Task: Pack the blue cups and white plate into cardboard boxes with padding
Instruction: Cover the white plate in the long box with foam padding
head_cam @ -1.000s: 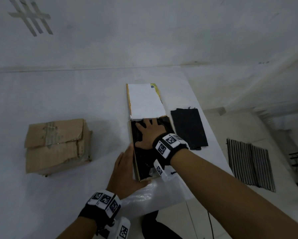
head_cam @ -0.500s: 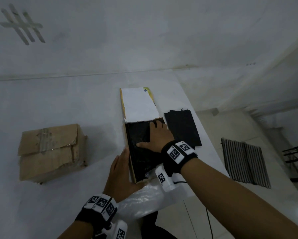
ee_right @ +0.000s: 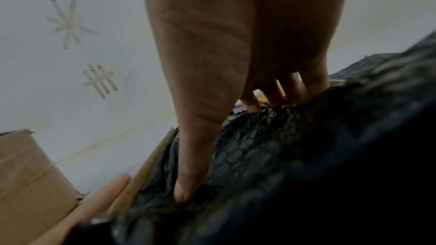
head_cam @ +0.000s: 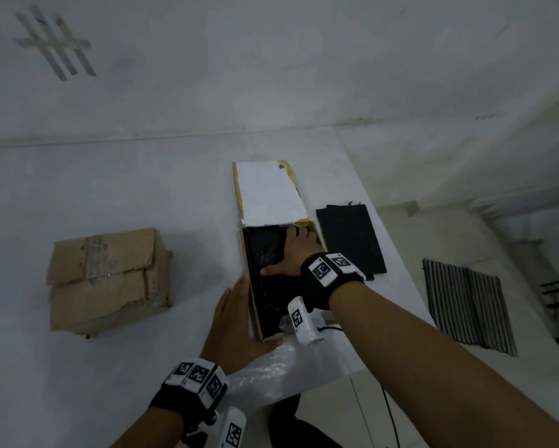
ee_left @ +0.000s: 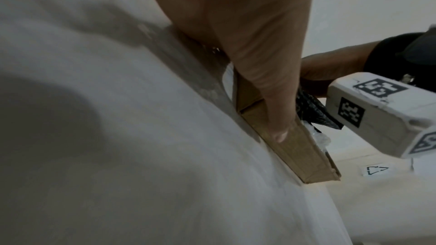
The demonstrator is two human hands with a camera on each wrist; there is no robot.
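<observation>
A flat cardboard box lies open on the white table, its white lid flap folded back on the far side. Black bubble wrap lines its inside. My right hand presses flat on this padding near the far right corner, fingers spread on the bubble wrap. My left hand lies flat against the box's left wall, the thumb running along the cardboard edge. No blue cup or white plate shows in any view.
A closed, taped cardboard box sits to the left. A loose black sheet lies right of the open box. Clear plastic wrap hangs over the near table edge. The table's right edge drops to a floor with a striped mat.
My right hand has slid across the black padding from the box's middle toward its far right corner. The left hand has stayed against the left wall.
</observation>
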